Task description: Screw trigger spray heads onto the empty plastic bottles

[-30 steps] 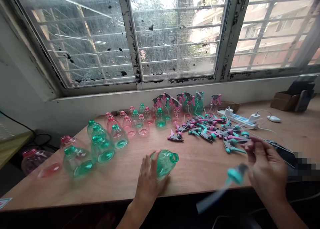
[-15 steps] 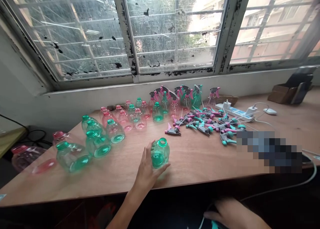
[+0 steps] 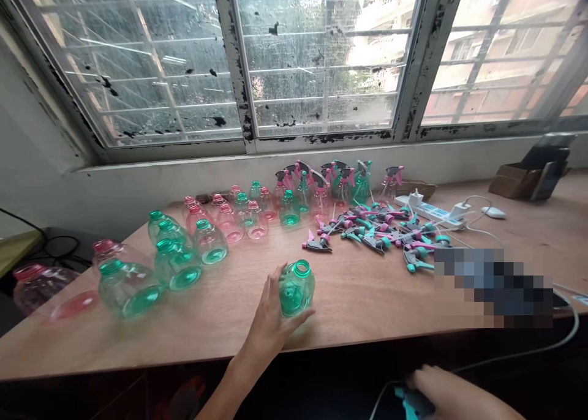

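My left hand is wrapped around the side of a green see-through bottle, whose neck has no top on it. The bottle is near the table's front edge, tilted slightly. Low at the bottom right, my right hand is closed on a teal and grey spray head, held below the table's edge. A thin tube trails from the spray head to the left. My right hand's fingers partly cover it. Beyond the bottle lies a pile of pink, teal and grey spray heads.
Open green bottles and pink bottles stand at the left. Bottles with spray heads line the wall under the window. A power strip, a white charger cable and a cardboard box are at the right.
My right hand has moved slightly right and down with the spray head, which now shows more clearly. My left hand still holds the green bottle. The whole view has shifted a little.
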Demonstrator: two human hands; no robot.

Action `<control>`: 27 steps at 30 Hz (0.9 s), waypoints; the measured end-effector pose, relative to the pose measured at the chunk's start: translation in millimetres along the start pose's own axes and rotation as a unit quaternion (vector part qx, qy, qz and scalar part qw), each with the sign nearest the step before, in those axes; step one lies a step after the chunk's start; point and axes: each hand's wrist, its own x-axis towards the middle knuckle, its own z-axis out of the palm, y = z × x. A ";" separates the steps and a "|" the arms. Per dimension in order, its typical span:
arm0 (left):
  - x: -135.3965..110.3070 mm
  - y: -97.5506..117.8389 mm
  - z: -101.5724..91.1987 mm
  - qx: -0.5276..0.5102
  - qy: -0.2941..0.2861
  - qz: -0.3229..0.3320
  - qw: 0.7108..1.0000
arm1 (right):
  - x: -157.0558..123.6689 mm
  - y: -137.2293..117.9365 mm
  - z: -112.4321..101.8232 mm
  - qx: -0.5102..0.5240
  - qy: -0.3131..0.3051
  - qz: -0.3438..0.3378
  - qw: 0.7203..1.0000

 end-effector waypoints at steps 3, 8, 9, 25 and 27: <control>-1.4 -5.7 6.9 0.017 0.062 -0.022 0.998 | -8.9 -8.9 -29.7 0.101 -0.097 -0.048 0.989; -7.6 -0.1 7.0 0.130 0.113 0.085 0.981 | -8.6 -25.6 -47.3 0.473 -0.010 -0.123 0.872; -8.4 2.4 5.7 0.162 0.090 0.109 0.977 | -4.4 -32.8 -48.1 0.515 0.097 -0.119 0.844; -7.2 9.1 -2.7 0.189 0.024 0.100 0.977 | 19.0 -106.7 -65.7 0.270 0.624 -0.097 0.727; -8.0 9.3 -2.8 0.192 0.016 0.108 0.975 | 26.6 -104.3 -57.1 0.270 0.606 -0.124 0.738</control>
